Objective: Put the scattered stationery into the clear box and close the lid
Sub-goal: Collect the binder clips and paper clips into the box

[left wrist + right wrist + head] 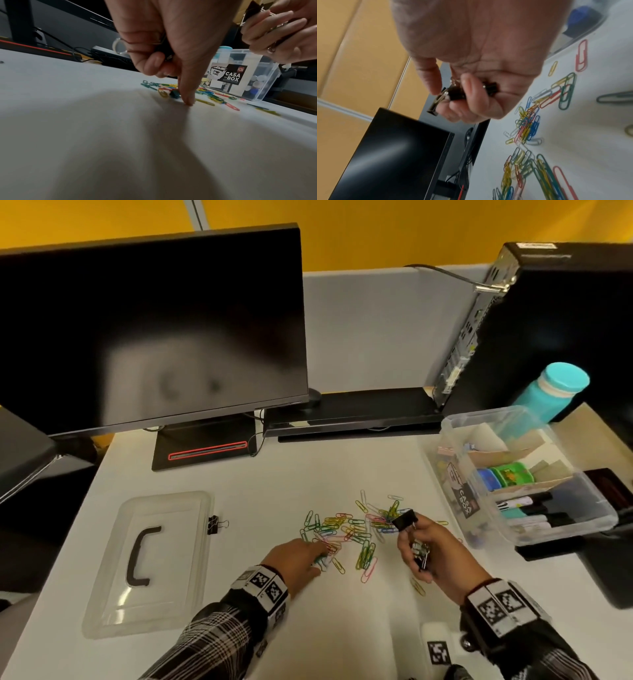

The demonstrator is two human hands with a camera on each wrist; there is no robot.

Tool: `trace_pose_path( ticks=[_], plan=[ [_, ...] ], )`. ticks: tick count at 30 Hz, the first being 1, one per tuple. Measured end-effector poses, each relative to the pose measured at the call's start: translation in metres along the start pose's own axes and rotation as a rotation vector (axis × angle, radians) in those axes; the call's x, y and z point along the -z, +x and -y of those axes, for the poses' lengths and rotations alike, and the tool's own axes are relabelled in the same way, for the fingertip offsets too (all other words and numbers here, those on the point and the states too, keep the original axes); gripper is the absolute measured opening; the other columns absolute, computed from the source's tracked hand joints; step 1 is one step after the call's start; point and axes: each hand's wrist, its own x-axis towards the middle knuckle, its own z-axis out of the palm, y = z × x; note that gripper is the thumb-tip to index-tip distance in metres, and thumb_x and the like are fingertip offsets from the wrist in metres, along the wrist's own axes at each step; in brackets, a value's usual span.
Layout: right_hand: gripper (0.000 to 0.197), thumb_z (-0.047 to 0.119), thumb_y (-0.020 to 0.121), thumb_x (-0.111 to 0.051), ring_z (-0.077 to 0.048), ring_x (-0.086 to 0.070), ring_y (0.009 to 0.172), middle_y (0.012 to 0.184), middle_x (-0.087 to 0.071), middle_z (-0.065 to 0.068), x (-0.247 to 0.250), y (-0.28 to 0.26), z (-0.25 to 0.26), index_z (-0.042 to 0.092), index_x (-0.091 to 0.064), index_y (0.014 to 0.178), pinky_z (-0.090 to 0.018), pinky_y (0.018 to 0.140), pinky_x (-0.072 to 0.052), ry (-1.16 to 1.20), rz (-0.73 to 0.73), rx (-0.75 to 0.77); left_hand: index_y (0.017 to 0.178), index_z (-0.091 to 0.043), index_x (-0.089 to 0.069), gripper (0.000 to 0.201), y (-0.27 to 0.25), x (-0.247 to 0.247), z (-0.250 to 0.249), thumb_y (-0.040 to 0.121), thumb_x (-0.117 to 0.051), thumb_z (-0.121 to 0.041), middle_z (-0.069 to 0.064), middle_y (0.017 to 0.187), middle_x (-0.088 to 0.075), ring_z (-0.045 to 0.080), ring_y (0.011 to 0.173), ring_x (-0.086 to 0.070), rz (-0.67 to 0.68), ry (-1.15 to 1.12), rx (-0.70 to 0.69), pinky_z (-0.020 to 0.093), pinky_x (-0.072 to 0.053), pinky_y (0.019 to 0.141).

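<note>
Colourful paper clips (349,532) lie scattered mid-table, also seen in the wrist views (214,96) (527,121). My left hand (318,556) curls its fingers round a black binder clip (163,46), while its index finger (187,94) points down onto the table beside a small green clip (174,94). My right hand (409,534) hovers above the pile and grips several black binder clips (404,519) (455,92). The clear box (599,518) stands open at the right with markers and tape inside. Its lid (147,563) lies flat at the left, with one loose binder clip (214,524) beside it.
A dark monitor (150,330) stands behind the lid, and a black computer tower (565,320) and a teal bottle (555,388) stand behind the box. A black tray (609,563) sits to the right of the box. A white tagged object (436,645) lies near the front edge.
</note>
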Motion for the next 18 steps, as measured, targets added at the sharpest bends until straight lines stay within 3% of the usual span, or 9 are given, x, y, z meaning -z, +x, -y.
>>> trace_pose_path(
  ticks=[4,9,12,14,18],
  plan=[
    [0.029,0.035,0.09,-0.051,-0.014,-0.039,0.044,0.063,-0.052,-0.006,0.006,0.004,-0.002,0.007,-0.056,0.082,-0.022,0.04,-0.015,0.085,-0.146,0.006,0.134,-0.027,-0.043,0.039,0.002,-0.002,-0.001,0.095,-0.045,-0.025,0.003,0.13,-0.055,0.023,0.116,-0.051,-0.038,-0.004,-0.034,0.033,-0.043,0.093],
    [0.032,0.03,0.092,-0.051,-0.011,-0.042,0.047,0.067,-0.056,-0.005,0.016,0.001,-0.007,0.002,-0.065,0.099,-0.018,0.035,-0.026,0.071,-0.152,0.019,0.118,-0.021,-0.051,0.026,0.001,-0.005,-0.001,0.094,-0.047,-0.03,0.003,0.117,-0.059,0.021,0.103,-0.055,-0.08,-0.017,0.028,0.03,-0.044,0.084],
    [0.03,0.026,0.09,-0.053,-0.01,-0.041,0.046,0.066,-0.055,-0.005,0.026,-0.002,-0.008,0.007,-0.067,0.107,-0.017,0.034,-0.028,0.131,-0.148,0.002,0.109,-0.023,-0.05,0.023,-0.002,-0.01,-0.001,0.089,-0.051,-0.035,0.002,0.108,-0.059,0.017,0.088,-0.055,-0.074,-0.07,0.116,0.029,-0.045,0.08],
    [0.027,0.023,0.091,-0.051,-0.01,-0.04,0.045,0.064,-0.053,-0.005,0.032,-0.003,-0.007,0.011,-0.067,0.109,-0.018,0.034,-0.028,0.186,-0.136,-0.017,0.105,-0.024,-0.051,0.022,-0.002,-0.012,0.0,0.086,-0.052,-0.035,0.001,0.105,-0.059,0.017,0.087,-0.056,-0.051,-0.113,0.169,0.027,-0.045,0.078],
    [0.019,0.02,0.093,-0.045,-0.013,-0.039,0.045,0.059,-0.046,-0.005,0.035,-0.001,-0.003,0.013,-0.063,0.091,-0.019,0.035,-0.024,0.254,-0.136,-0.059,0.1,-0.023,-0.053,0.019,-0.001,-0.013,-0.005,0.083,-0.054,-0.031,0.0,0.1,-0.058,0.018,0.089,-0.058,-0.025,-0.15,0.218,0.028,-0.045,0.078]
  ],
)
